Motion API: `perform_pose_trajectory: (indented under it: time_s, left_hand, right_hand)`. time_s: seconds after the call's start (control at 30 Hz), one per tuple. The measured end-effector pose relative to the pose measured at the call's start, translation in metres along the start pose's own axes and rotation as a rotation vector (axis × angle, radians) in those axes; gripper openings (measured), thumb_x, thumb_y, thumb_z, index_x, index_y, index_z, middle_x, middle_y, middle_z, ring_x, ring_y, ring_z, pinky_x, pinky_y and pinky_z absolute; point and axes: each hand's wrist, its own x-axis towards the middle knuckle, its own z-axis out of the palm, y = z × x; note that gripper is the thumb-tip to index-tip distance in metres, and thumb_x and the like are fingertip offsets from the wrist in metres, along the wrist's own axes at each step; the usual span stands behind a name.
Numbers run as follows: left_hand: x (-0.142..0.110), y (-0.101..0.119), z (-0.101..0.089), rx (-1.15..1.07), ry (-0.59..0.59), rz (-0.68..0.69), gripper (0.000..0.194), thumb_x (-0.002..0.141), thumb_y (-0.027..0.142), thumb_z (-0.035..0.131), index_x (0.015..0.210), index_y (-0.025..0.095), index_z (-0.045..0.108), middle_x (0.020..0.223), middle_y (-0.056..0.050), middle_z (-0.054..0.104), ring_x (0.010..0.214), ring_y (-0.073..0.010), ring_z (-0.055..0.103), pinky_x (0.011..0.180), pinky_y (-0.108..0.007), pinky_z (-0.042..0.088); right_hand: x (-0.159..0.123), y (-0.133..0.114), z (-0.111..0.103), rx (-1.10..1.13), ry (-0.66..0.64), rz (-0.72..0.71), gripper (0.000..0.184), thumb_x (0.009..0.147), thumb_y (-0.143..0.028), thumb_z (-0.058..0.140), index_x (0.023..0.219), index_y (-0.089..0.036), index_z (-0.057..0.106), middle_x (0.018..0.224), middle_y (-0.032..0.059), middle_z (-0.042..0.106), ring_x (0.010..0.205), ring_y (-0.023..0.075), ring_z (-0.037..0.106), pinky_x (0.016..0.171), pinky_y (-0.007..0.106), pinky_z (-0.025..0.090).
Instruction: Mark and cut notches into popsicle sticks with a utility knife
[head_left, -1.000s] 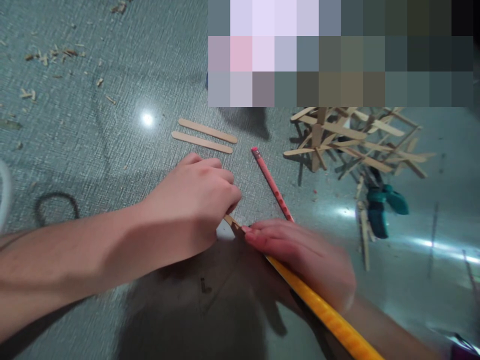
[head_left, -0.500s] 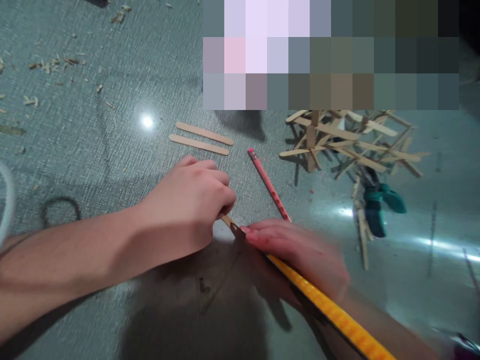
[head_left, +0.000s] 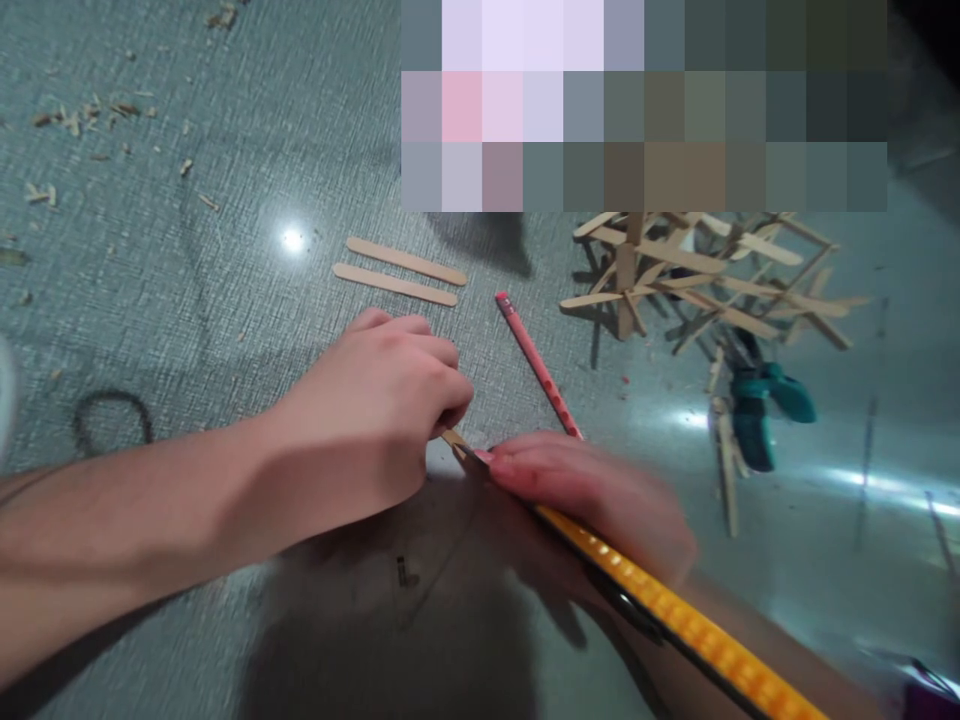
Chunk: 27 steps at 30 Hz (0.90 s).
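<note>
Closed in a fist, my left hand (head_left: 386, 390) grips a wooden craft stick (head_left: 454, 440), of which only a short split end sticks out below the fingers. My right hand (head_left: 592, 495) is wrapped over a utility knife (head_left: 697, 620) with a ribbed yellow-and-black handle. The knife's thin blade touches the split end of the stick. Above my left hand, two whole craft sticks (head_left: 405, 262) lie side by side. A red pencil (head_left: 536, 360) with an eraser rests just beyond my right hand.
At the right stands a lattice of joined craft sticks (head_left: 675, 270). Teal-handled pliers (head_left: 754, 420) lie below it beside some stick pieces (head_left: 725, 470). Wood shavings (head_left: 82, 118) are scattered over the upper left of the grey table (head_left: 247, 140). The top right is pixelated.
The knife in my right hand has tilted a little, so its handle slants further right and shows more of its ribs. My left hand keeps its grip; the view shifts slightly.
</note>
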Motion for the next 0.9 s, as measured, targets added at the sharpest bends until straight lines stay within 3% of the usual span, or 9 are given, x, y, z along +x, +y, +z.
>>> perform_pose_trajectory:
  time_s: [0.13, 0.37, 0.53, 0.7, 0.9]
  left_hand:
    - [0.0, -0.001, 0.002, 0.009, 0.01, 0.011, 0.017, 0.077, 0.009, 0.064, 0.069, 0.022, 0.072, 0.078, 0.002, 0.072, 0.084, -0.0208, 0.057, 0.079, -0.041, 0.032]
    - [0.001, 0.0, 0.002, 0.04, -0.008, 0.01, 0.015, 0.073, 0.009, 0.067, 0.07, 0.023, 0.072, 0.079, 0.002, 0.072, 0.084, -0.0218, 0.058, 0.078, -0.041, 0.032]
    - [0.002, 0.001, 0.001, 0.05, -0.022, 0.0, 0.015, 0.071, 0.008, 0.069, 0.07, 0.023, 0.072, 0.079, 0.002, 0.072, 0.085, -0.0222, 0.059, 0.078, -0.041, 0.032]
    - [0.001, 0.001, 0.002, 0.047, -0.026, -0.01, 0.016, 0.073, 0.008, 0.069, 0.069, 0.023, 0.072, 0.079, 0.002, 0.072, 0.086, -0.0218, 0.059, 0.079, -0.041, 0.032]
    - [0.002, 0.003, 0.001, 0.081, -0.018, -0.014, 0.017, 0.078, 0.009, 0.067, 0.069, 0.022, 0.072, 0.079, 0.001, 0.071, 0.084, -0.0211, 0.058, 0.078, -0.04, 0.032]
  right_hand:
    - [-0.004, -0.001, 0.002, 0.005, 0.064, 0.03, 0.023, 0.094, -0.006, 0.069, 0.104, -0.025, 0.074, 0.084, 0.0022, 0.081, 0.078, 0.0215, 0.081, 0.074, 0.032, 0.071]
    - [-0.003, 0.0, -0.007, -0.034, -0.081, 0.003, 0.02, 0.108, -0.024, 0.057, 0.116, -0.027, 0.075, 0.093, 0.0048, 0.084, 0.086, 0.0231, 0.083, 0.078, 0.035, 0.071]
    - [-0.003, 0.002, -0.002, -0.045, -0.004, 0.001, 0.017, 0.105, -0.019, 0.059, 0.112, -0.025, 0.074, 0.088, 0.0057, 0.083, 0.079, 0.0222, 0.082, 0.076, 0.033, 0.07]
    - [-0.003, -0.004, -0.007, -0.083, -0.104, -0.027, 0.017, 0.107, -0.022, 0.056, 0.114, -0.024, 0.072, 0.092, 0.0079, 0.083, 0.087, 0.0238, 0.082, 0.077, 0.034, 0.07]
    - [-0.008, -0.01, -0.005, -0.125, -0.067, 0.033, 0.02, 0.105, -0.017, 0.06, 0.118, -0.025, 0.072, 0.097, 0.0046, 0.082, 0.094, 0.0236, 0.08, 0.082, 0.037, 0.069]
